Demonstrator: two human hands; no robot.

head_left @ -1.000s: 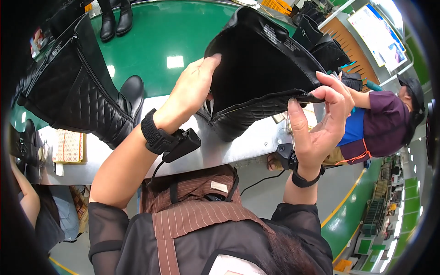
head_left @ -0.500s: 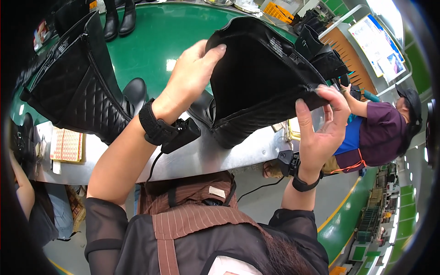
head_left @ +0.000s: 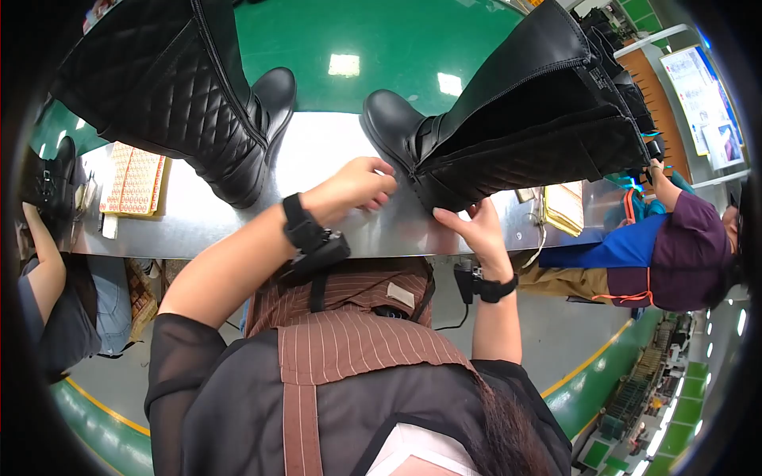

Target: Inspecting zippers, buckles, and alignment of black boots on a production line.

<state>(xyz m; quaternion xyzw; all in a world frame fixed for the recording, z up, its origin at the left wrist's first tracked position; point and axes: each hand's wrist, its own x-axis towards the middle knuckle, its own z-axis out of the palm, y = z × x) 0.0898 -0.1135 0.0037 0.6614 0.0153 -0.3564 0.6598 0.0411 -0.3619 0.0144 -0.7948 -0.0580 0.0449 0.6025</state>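
Observation:
A tall black boot (head_left: 508, 95) stands on the metal table edge to the right, its side zipper undone and its shaft gaping. At its heel is my right hand (head_left: 478, 230), the thumb against the back and the other fingers partly hidden behind the shaft. My left hand (head_left: 355, 189) is apart from the boot, just left of its heel. Its fingers are loosely curled, with nothing visible in them. Farther left stands the matching boot (head_left: 186, 95) with a quilted shaft, touched by neither hand.
A stack of printed label sheets (head_left: 133, 181) lies on the metal table (head_left: 313, 151) at left, and a yellowish bundle (head_left: 563, 208) at right. Green surface (head_left: 317, 32) stretches behind. A co-worker in purple (head_left: 689, 246) stands at right; another person's arm (head_left: 48, 262) shows at left.
My hands have let go of the boot's top opening and come down toward its heel. The boot has turned, its toe now visible and its shaft leaning right. The view has shifted too.

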